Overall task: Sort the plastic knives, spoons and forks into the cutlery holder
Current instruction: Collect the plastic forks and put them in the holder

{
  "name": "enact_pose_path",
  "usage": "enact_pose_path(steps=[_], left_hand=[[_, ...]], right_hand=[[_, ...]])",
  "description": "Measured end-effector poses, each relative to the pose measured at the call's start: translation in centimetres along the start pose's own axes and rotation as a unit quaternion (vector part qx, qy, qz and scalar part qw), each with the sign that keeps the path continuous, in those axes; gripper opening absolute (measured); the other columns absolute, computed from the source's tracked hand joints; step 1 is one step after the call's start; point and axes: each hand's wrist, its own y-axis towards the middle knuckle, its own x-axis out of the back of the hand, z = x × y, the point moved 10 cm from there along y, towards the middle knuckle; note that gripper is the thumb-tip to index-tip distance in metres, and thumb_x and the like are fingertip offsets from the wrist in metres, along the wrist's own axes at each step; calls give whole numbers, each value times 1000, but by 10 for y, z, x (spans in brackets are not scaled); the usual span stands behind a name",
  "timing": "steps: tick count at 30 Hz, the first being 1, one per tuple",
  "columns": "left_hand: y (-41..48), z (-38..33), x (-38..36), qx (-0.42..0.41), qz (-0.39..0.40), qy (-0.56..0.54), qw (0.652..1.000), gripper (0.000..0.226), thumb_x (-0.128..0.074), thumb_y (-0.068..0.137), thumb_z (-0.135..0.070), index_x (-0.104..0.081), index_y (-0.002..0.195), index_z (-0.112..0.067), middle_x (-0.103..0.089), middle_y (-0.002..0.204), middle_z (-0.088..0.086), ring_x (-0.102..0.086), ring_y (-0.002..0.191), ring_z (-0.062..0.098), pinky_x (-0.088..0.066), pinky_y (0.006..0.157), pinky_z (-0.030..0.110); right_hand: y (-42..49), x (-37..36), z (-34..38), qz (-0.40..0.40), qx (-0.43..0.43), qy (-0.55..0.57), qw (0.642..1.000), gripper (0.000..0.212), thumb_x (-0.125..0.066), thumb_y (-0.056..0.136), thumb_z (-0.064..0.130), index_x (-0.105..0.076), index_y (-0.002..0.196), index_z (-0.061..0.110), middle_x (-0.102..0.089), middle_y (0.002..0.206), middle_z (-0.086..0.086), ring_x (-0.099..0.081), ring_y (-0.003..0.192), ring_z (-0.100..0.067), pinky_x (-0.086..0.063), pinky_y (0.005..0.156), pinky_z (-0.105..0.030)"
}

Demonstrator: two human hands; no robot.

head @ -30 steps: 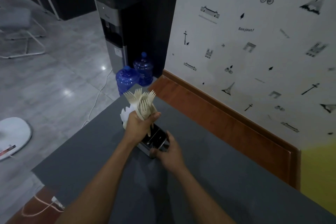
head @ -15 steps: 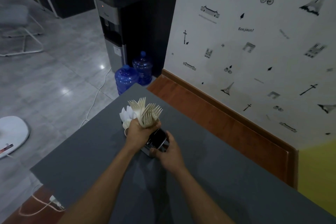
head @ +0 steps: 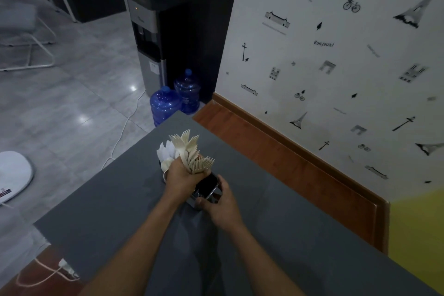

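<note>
A dim room seen from my head, looking down at a grey desk point(head: 288, 235). The metal cutlery holder point(head: 208, 189) stands toward the desk's far corner, closer to the left edge than to the wall side.

The biggest risk, I judge, is the holder itself. It is light, it sits near the far corner, and a bundle pushed in at an angle could tip it or slide it toward the edge and spill what it already holds. The next risk is the bundle of plastic forks point(head: 192, 151). Their tines fan out loosely upward, so a slack grip could let a few slip out, or their handles could catch on the rim and miss the dark open compartment. Paler pieces point(head: 165, 152) stand in the far compartment, just behind the forks. I cannot tell whether they are knives or spoons, and stray forks could mix in with them.

My left hand point(head: 181, 176) is closed tightly round the fork handles, just above the holder. My right hand point(head: 222, 202) has its fingers curled round the holder's near end, bracing it on the desk.
</note>
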Motion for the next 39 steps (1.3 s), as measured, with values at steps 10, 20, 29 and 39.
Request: enact_pose_path(steps=[10,20,29,39], left_hand=[[-12,-5,-1,-28,27,90,995,41,-94,69,-5,-66,96,-20,-74,85,-9,-69,78,-6,-52,71,12],[-5,-12,1,-35,-3,70,997,47,-96,70,-15,-58,97,-10,-76,91,8,-72,85,15,-56,70,19],[13,-30,-9,-66,-16,57,996,53,-98,67,-21,-47,78,-26,-60,68,-9,-59,62,-4,-46,60,10],[7,-14,0,-60,-6,57,997,56,-102,58,-18,-60,91,-33,-79,95,-5,-77,92,10,-64,85,43]], right_hand=[[2,-1,-4,-6,3,14,1000,89,-88,75,20,-42,150,33,-58,133,23,-65,121,-10,-56,103,-38],[0,-1,-5,-5,6,16,1000,93,-88,77,21,-37,154,31,-53,137,20,-62,125,-12,-53,107,-37],[1,1,-9,-13,3,24,1000,90,-88,79,18,-37,151,36,-52,132,28,-59,118,3,-52,93,-14],[4,-1,-14,-18,8,25,999,90,-90,74,22,-43,149,39,-58,140,22,-62,124,-2,-56,105,-36]])
